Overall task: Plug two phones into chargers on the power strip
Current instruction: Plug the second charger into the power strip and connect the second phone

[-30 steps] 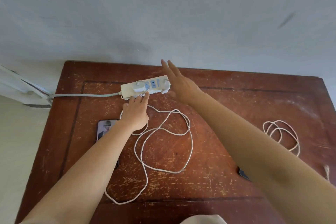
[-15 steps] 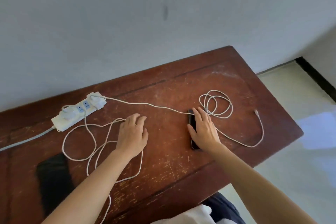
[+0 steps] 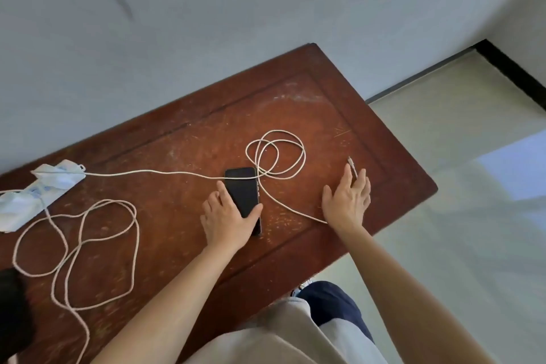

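Table: worn red-brown wooden table (image 3: 189, 145) against a grey wall (image 3: 236, 9), running from lower left to right of frame; pale floor at right.
Power strip: I see the power strip (image 3: 41, 186) at the left edge, blurred, farther left than half a second ago.
Phone: dark phone (image 3: 243, 192) lies flat at centre, a white cable (image 3: 165, 173) crossing its top end.
Left hand: my left hand (image 3: 227, 217) has moved over from bare wood and now clasps the phone's lower half, thumb and fingers closed on its sides.
Right hand: my right hand (image 3: 347, 201) has left the phone; fingers spread, flat beside the cable's connector (image 3: 351, 162).
Second phone: a dark blurred shape (image 3: 13, 307), lower left.
Second cable: loose loops (image 3: 88, 245) at left.
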Demonstrator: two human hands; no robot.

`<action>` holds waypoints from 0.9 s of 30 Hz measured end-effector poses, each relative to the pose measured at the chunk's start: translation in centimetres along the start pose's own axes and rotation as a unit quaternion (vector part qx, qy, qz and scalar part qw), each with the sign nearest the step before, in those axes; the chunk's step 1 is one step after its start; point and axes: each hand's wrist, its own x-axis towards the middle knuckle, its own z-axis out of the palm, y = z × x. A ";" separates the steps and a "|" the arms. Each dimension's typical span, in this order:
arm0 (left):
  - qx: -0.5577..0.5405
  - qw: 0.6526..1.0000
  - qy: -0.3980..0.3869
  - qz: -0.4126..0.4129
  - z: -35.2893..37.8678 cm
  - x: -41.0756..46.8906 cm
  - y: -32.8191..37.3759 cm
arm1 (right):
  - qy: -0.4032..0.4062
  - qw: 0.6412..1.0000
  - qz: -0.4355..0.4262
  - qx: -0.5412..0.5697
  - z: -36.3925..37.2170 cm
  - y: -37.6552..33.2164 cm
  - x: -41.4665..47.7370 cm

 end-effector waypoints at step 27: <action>-0.240 0.962 0.069 -0.108 -11.2 -2.9 -7.0 | -0.066 0.893 -0.137 0.424 -3.2 -15.1 -9.9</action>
